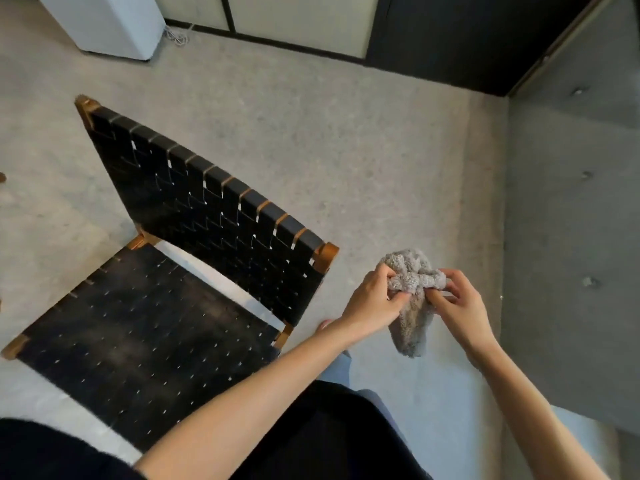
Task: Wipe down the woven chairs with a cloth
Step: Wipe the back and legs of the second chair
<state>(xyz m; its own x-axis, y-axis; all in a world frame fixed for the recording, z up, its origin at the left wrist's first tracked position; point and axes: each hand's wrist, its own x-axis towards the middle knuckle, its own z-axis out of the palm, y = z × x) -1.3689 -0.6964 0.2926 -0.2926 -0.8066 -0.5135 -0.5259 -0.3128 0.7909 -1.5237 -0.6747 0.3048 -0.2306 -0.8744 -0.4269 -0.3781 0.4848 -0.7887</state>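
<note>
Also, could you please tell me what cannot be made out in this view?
Head view:
- Legs of the woven chair: hidden under its seat.
- The seat's right edge: mostly covered by the left forearm.
- Middle of the cloth: hidden by the left hand and right hand gripping it.
- The white unit: cut off by the top edge.

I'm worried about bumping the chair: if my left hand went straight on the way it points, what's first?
The left hand points right, away from the chair, into the cloth it grips; beyond that, probably the right hand.
</note>
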